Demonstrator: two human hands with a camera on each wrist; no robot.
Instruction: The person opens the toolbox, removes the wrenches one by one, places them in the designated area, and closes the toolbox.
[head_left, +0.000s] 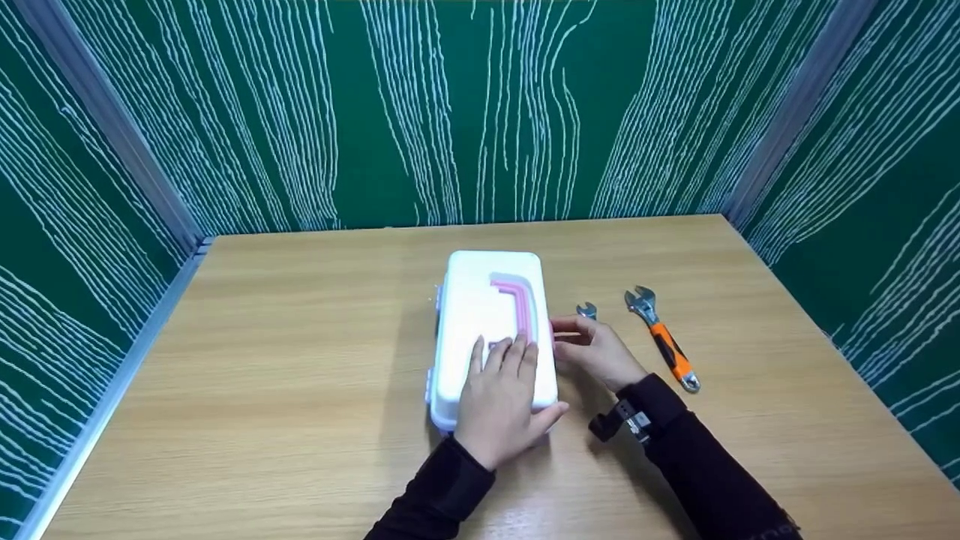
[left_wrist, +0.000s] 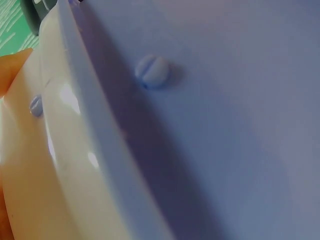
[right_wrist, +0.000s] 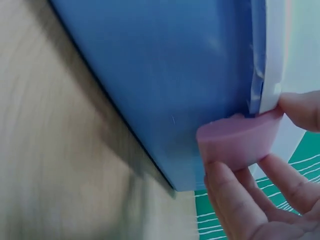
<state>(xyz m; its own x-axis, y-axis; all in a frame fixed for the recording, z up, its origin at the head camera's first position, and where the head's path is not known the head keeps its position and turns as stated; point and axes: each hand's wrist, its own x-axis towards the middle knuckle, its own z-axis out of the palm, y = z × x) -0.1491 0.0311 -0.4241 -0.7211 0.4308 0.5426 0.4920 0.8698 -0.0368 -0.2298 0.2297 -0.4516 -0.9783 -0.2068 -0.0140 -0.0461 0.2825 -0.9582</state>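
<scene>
A storage box (head_left: 469, 307) with a white lid and pale blue body stands closed on the table. Set into its lid is a pink handle (head_left: 521, 304). My left hand (head_left: 499, 401) rests on the near part of the lid, fingers fairly straight and thumb over the right edge. At the box's right side, my right hand (head_left: 600, 356) holds a pink latch (right_wrist: 240, 142) between thumb and fingers, plainest in the right wrist view. The left wrist view shows mostly the box's bluish wall (left_wrist: 235, 125) up close, with a small round knob (left_wrist: 152, 71).
Right of the box lies an adjustable wrench (head_left: 664, 341) with an orange and black grip. A smaller wrench (head_left: 587, 310) is partly hidden behind my right hand. The wooden table (head_left: 300, 337) is bordered by green, white-lined walls (head_left: 517, 112).
</scene>
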